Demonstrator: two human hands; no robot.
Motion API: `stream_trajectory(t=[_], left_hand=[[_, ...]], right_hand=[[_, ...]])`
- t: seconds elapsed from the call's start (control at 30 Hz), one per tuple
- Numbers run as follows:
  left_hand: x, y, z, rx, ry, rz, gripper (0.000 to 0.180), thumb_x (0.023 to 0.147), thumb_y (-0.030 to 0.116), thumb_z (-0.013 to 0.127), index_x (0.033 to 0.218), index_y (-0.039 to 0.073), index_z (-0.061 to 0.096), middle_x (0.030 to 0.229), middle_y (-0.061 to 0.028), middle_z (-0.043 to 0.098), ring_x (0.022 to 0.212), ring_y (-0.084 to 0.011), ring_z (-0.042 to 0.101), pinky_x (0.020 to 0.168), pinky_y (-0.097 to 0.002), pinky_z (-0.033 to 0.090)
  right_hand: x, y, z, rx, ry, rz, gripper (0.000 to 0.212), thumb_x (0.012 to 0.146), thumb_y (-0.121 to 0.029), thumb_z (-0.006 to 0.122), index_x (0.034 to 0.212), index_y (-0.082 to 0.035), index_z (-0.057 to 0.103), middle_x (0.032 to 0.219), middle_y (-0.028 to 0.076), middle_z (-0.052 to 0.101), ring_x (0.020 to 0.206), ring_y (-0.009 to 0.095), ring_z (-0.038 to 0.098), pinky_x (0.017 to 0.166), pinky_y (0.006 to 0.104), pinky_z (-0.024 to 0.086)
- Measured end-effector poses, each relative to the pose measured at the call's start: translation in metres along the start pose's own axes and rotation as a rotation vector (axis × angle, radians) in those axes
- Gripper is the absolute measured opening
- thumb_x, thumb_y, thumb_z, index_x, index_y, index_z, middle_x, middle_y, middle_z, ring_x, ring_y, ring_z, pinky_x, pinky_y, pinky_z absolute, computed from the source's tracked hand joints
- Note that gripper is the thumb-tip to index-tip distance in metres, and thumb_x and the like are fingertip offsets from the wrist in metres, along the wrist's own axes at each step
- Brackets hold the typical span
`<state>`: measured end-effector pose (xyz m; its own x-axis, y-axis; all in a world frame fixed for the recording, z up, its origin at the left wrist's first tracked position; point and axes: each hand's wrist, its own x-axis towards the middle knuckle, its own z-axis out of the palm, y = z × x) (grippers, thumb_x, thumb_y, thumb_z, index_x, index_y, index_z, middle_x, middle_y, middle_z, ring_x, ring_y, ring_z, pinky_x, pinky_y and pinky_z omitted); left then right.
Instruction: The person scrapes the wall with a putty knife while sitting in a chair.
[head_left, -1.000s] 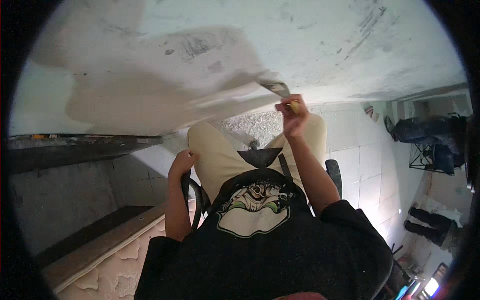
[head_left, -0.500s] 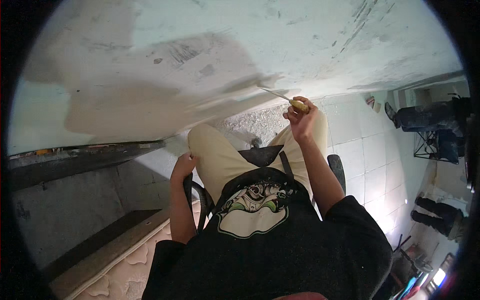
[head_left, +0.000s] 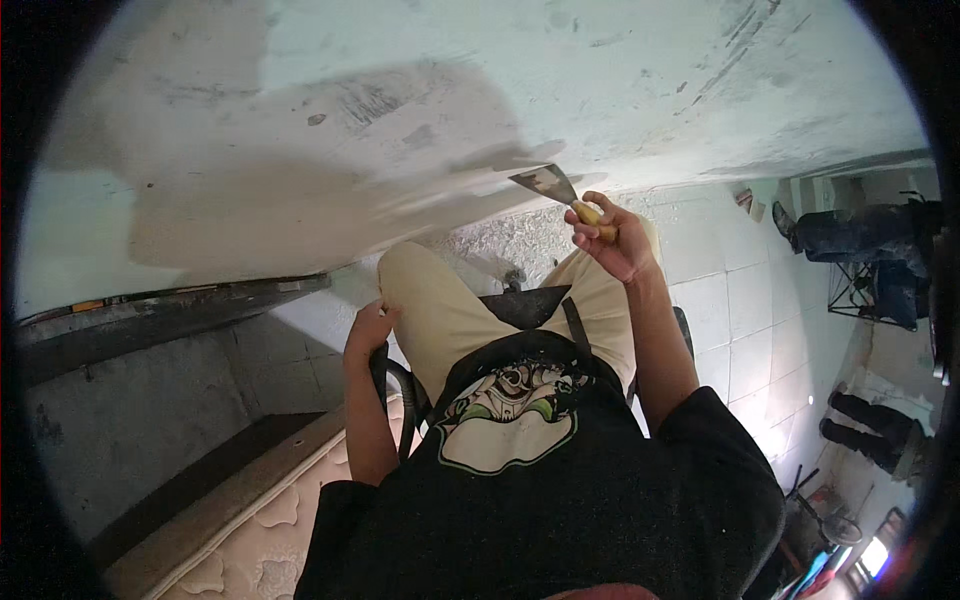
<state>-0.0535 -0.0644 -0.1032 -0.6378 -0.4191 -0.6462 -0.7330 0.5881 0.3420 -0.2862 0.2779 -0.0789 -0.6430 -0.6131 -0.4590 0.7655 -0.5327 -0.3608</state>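
My right hand point(head_left: 620, 240) is closed around the yellow handle of a putty knife point(head_left: 547, 182). The broad face of its metal blade shows, with pale paste smeared on it. The blade points up and left, close in front of the wall point(head_left: 400, 130); whether it touches cannot be told. Darker, damp-looking patches and scuffs mark that wall. Beside my left knee, my left hand point(head_left: 370, 332) rests by the chair armrest point(head_left: 380, 370) with its fingers curled against the trouser leg. What those fingers hold, if anything, is hidden.
I sit in a black chair on pale floor tiles point(head_left: 727, 305), knees near the wall. A dark ledge point(head_left: 180, 305) juts out at left, above a quilted mattress point(head_left: 270, 530). At far right are one person's legs point(head_left: 860, 232) and another's point(head_left: 870, 425).
The putty knife has turned from edge-on to showing its blade face. My right hand has rotated, palm more in view, and shifted slightly right. My left hand stays in place.
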Motion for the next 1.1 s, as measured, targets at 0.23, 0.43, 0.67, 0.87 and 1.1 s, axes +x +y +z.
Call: stream_trajectory(t=[0.23, 0.43, 0.67, 0.87, 1.1], left_hand=[[-0.001, -0.002, 0.000, -0.040, -0.015, -0.017, 0.040, 0.083, 0.038, 0.058, 0.094, 0.000, 0.058, 0.089, -0.0234, 0.063, 0.086, -0.0349, 0.061, 0.077, -0.0414, 0.045], [0.004, -0.012, 0.006, -0.028, 0.022, 0.024, 0.036, 0.083, 0.035, 0.057, 0.093, 0.000, 0.058, 0.088, -0.0213, 0.064, 0.083, -0.0323, 0.061, 0.076, -0.0398, 0.045], [0.001, -0.009, 0.003, -0.067, 0.000, -0.010, 0.039, 0.082, 0.037, 0.056, 0.093, 0.000, 0.058, 0.090, -0.0212, 0.064, 0.086, -0.0320, 0.062, 0.078, -0.0391, 0.046], [0.005, -0.008, 0.002, -0.010, -0.027, -0.003, 0.040, 0.082, 0.038, 0.056, 0.096, 0.000, 0.059, 0.095, -0.0211, 0.064, 0.091, -0.0324, 0.062, 0.080, -0.0395, 0.046], [0.008, -0.013, 0.006, -0.029, 0.053, 0.021, 0.044, 0.081, 0.040, 0.057, 0.096, -0.002, 0.059, 0.091, -0.0216, 0.065, 0.086, -0.0327, 0.063, 0.076, -0.0392, 0.047]], right_hand=[[0.001, -0.007, -0.038, 0.098, 0.145, 0.161, 0.014, 0.083, -0.008, 0.044, 0.098, -0.007, 0.041, 0.071, 0.005, 0.043, 0.045, 0.008, 0.035, 0.036, 0.0204, 0.030], [0.007, -0.017, -0.024, 0.225, -0.009, 0.242, 0.007, 0.093, -0.010, 0.040, 0.090, -0.004, 0.041, 0.070, 0.003, 0.041, 0.044, 0.005, 0.033, 0.033, 0.0167, 0.027], [0.013, -0.049, -0.016, 0.403, -0.063, 0.337, 0.020, 0.097, -0.013, 0.032, 0.086, 0.003, 0.037, 0.071, 0.007, 0.042, 0.040, 0.005, 0.031, 0.029, 0.0185, 0.027], [0.027, -0.054, -0.031, 0.462, -0.111, 0.390, 0.021, 0.098, -0.014, 0.031, 0.086, 0.003, 0.036, 0.072, 0.007, 0.041, 0.037, 0.005, 0.029, 0.028, 0.0178, 0.022], [0.031, -0.051, -0.036, 0.471, -0.110, 0.392, 0.021, 0.097, -0.013, 0.030, 0.085, 0.002, 0.037, 0.067, 0.006, 0.039, 0.036, 0.004, 0.028, 0.027, 0.0178, 0.023]])
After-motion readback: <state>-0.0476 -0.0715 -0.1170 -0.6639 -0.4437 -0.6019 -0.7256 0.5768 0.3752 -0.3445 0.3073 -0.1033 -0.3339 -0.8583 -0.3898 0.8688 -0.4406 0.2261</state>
